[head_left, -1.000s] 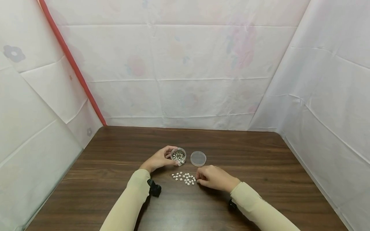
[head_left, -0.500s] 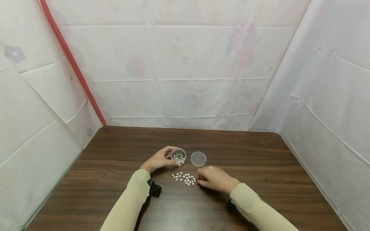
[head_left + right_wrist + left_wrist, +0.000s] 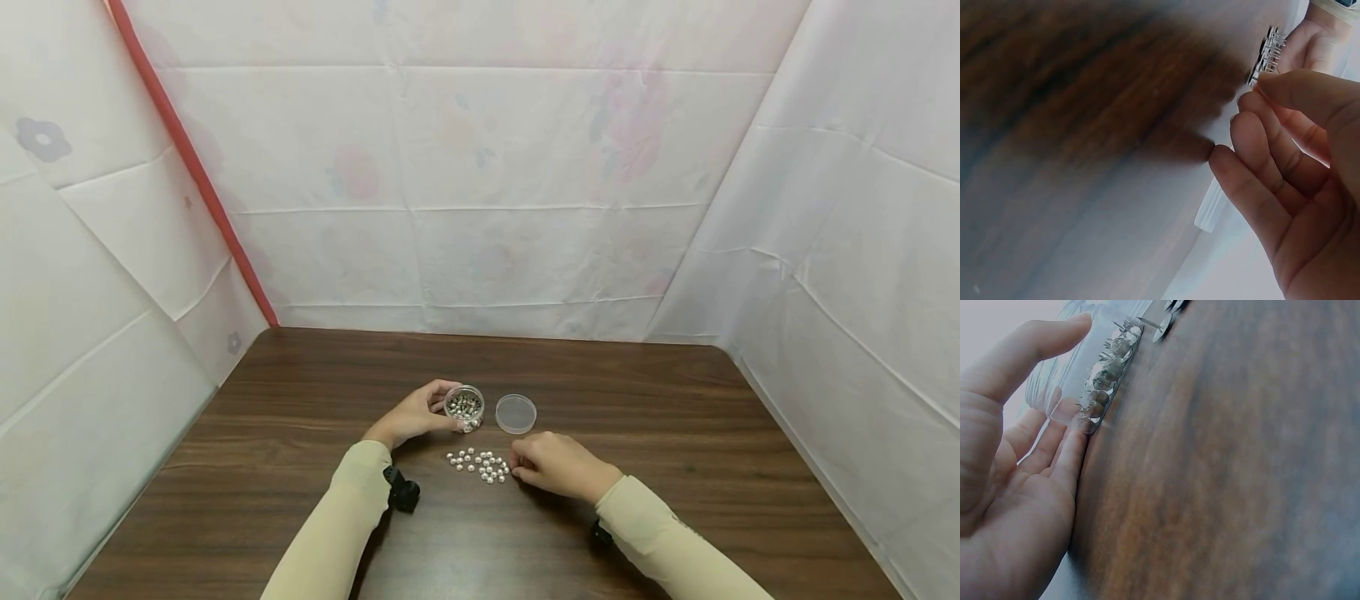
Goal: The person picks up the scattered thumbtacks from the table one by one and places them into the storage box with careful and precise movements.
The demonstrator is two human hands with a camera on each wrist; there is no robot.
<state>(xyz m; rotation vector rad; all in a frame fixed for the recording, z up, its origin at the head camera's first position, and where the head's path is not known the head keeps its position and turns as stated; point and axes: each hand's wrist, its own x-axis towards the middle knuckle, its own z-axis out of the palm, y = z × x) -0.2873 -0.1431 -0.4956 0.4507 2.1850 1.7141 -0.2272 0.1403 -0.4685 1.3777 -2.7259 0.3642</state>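
My left hand (image 3: 414, 415) grips a clear round plastic tub (image 3: 464, 392) from its left side, thumb in front and fingers behind. Silver thumbtacks (image 3: 1100, 384) lie inside it, points showing through the wall in the left wrist view. Loose thumbtacks (image 3: 483, 467) are spread on the table in front of the tub. At the right edge of these, my right hand (image 3: 562, 462) rests with bent fingers. Its thumb and fingertips come close together beside the nearest thumbtacks (image 3: 1267, 53) in the right wrist view; whether they pinch one is hidden.
A clear round lid (image 3: 515, 414) lies flat to the right of the tub, behind my right hand. The dark wooden table (image 3: 337, 358) is bordered by white patterned cloth (image 3: 450, 250) at the back and sides.
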